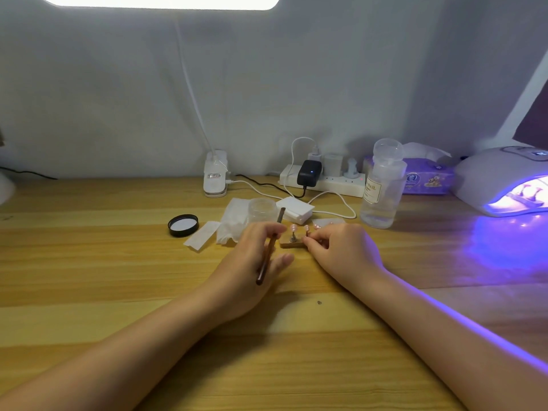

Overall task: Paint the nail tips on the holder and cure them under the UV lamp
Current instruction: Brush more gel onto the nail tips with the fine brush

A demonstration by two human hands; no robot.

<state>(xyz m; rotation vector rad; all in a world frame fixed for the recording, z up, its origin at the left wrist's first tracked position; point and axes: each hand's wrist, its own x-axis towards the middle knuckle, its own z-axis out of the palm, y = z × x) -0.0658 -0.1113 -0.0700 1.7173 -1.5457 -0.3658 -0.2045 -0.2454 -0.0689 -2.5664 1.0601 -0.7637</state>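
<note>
The small wooden holder (292, 243) with its pink nail tips (293, 227) sits mid-table, nearer the back edge. My right hand (341, 250) pinches its right end, fingers curled. My left hand (252, 262) grips a brown brush (268, 253), just left of the holder. The UV lamp (504, 185) glows purple by the table's right edge.

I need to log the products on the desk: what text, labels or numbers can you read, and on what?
"NAIL": label of the clear bottle; its smaller lines are blurred.
Tissue pack: print and logo too blurred to read.
White clip base: sticker too small to read.
UV lamp: display cut off, unreadable.
</note>
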